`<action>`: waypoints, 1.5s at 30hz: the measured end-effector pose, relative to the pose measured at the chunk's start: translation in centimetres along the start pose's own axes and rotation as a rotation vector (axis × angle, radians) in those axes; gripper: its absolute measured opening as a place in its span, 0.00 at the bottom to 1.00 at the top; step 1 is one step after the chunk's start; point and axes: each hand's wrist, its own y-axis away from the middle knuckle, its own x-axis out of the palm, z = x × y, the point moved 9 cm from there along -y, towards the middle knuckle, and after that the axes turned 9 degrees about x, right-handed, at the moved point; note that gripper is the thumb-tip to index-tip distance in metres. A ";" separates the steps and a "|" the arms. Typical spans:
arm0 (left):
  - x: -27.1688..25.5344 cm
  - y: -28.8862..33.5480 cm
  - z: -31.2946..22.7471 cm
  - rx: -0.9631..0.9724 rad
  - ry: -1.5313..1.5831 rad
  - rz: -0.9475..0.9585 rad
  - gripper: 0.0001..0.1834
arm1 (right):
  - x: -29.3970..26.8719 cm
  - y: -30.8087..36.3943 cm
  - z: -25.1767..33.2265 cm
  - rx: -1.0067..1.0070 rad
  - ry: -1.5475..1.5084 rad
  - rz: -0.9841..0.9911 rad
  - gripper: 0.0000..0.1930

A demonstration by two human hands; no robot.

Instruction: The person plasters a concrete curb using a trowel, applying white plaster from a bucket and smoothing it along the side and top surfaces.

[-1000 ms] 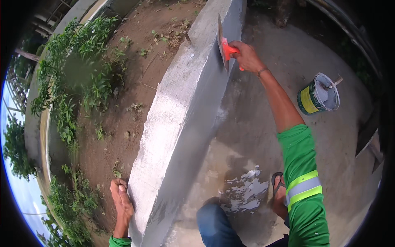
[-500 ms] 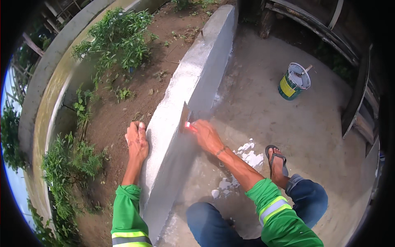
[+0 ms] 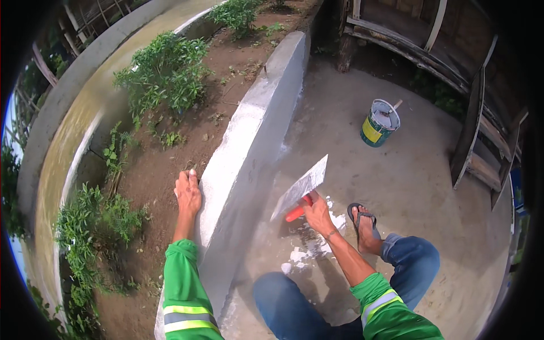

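Observation:
A rectangular finishing trowel [image 3: 300,186] with a flat metal blade and red handle is in my right hand [image 3: 317,214]. My fingers are closed round the handle, and the blade is held tilted above the floor, apart from the low wall [image 3: 233,153]. The wall has a white top and a smooth grey side face. My left hand [image 3: 188,192] rests at the wall's left edge, beside the soil [image 3: 164,175]. Its fingers are curled in with the thumb up, and nothing shows in them.
A green bucket [image 3: 379,123] with a yellow label, grey contents and a stick stands on the concrete floor [image 3: 430,226]. White splatter [image 3: 306,252] lies near my sandalled foot [image 3: 365,229]. Leafy plants [image 3: 170,73] grow left of the wall. A wooden structure [image 3: 408,51] borders the far right.
My right hand has drawn the trowel off the wall's side, right and nearer to me, turning its blade upward. My left hand stays beside the wall. The view has shifted slightly.

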 end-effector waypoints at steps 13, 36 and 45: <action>1.9 -0.1 -2.0 0.132 -0.007 -0.016 0.14 | -19.0 -9.8 2.9 -0.084 0.339 -0.245 0.17; 2.2 -0.5 -3.1 -0.230 -0.238 0.191 0.17 | -22.5 -67.7 -4.0 -0.392 0.437 -0.230 0.16; 2.4 1.1 0.0 -0.307 -0.441 0.357 0.21 | -20.3 -81.9 -4.4 -0.289 0.399 0.031 0.18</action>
